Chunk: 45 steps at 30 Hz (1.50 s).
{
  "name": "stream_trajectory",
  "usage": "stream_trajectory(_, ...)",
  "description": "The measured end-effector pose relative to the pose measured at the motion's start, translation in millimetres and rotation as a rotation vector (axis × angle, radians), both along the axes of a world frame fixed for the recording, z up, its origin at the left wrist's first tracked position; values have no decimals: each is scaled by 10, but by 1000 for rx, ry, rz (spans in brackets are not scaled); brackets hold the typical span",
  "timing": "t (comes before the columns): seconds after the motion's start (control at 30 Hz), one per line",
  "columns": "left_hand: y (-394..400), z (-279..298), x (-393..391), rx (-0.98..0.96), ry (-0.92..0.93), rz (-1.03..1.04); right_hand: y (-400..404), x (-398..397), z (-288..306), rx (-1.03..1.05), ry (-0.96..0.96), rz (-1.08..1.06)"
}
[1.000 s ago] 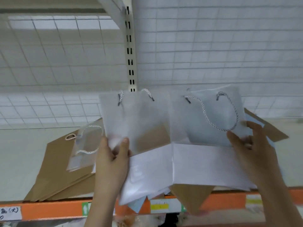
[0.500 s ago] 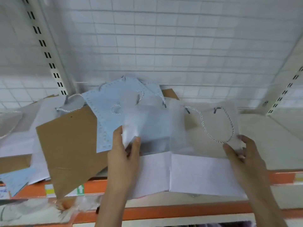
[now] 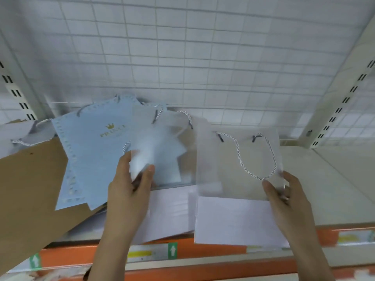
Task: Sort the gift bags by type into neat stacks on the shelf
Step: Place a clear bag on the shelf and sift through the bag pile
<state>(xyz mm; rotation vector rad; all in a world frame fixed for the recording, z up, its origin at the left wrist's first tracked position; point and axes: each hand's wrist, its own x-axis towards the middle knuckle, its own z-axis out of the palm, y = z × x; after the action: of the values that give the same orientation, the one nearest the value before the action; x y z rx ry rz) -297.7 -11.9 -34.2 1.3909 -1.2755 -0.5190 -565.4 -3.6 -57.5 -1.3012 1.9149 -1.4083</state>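
Two frosted clear gift bags with white bottoms and twisted cord handles lie side by side over the shelf's front edge. My left hand (image 3: 129, 187) pinches the left frosted bag (image 3: 162, 159) at its left side. My right hand (image 3: 288, 201) grips the right frosted bag (image 3: 235, 175) at its right edge, below the cord loop. Under the left bag lie light blue gift bags (image 3: 91, 151) with a gold crown print, fanned out untidily. A brown paper bag (image 3: 28, 191) lies beneath them at the left.
The beige shelf board (image 3: 328, 189) stretches to the right of the bags. An orange front beam (image 3: 205, 249) carries labels. A white wire grid (image 3: 203, 57) forms the back. Slotted uprights (image 3: 341, 102) stand at the right and far left.
The view has swung to the right along the shelf, with both hands carrying the two frosted bags. The blue bags and the brown bag now lie at the left.
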Motion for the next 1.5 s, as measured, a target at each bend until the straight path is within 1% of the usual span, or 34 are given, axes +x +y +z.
stream_trajectory(0.1, -96, 7, -251, -15, -59, -4, -66, -300, -17, -6, -10, -18)
stream_trajectory(0.23, -176, -2, -767, -16, -78, -34, -173, -830, -147, 22, -32, -53)
stream_trajectory(0.33, -182, -57, -1261, -31, -35, -34, -195, -1323, -220, 48, -40, -46)
stream_trajectory(0.5, -150, -102, -2249, -15, 54, -44, -112, -2307, -122, 56, 1, -22)
stream_trajectory(0.6, -130, -131, -2805, 31, 69, -67, -67, -2832, -81, 49, 4, -62)
stream_trajectory(0.7, -140, -194, -3177, 57, 63, -98, -44, -3188, -103, 55, 1, -78)
stream_trajectory(0.9, -205, -194, -3503, 89, 38, -96, -87, -3513, -172, 54, -26, -47)
stream_trajectory(1.07, -239, -251, -3678, 149, 58, -77, -175, -3662, -207, 52, -37, -16)
stream_trajectory(1.23, -324, -303, -3989, 166, 50, -37, -269, -3968, -233, 27, -19, 17)
stream_trajectory(1.3, -367, -312, -4145, 153, 16, -35, -311, -4175, -229, 11, -7, 26)
stream_trajectory(1.37, -417, -285, -4272, 121, 31, 7, -342, -4458, -222, 3, 11, 33)
stream_trajectory(1.43, -421, -261, -4400, 71, 76, 48, -364, -4832, -215, -1, 42, 41)
stream_trajectory(1.5, -350, -228, -4588, 22, 163, 107, -379, -5253, -191, 6, 73, 56)
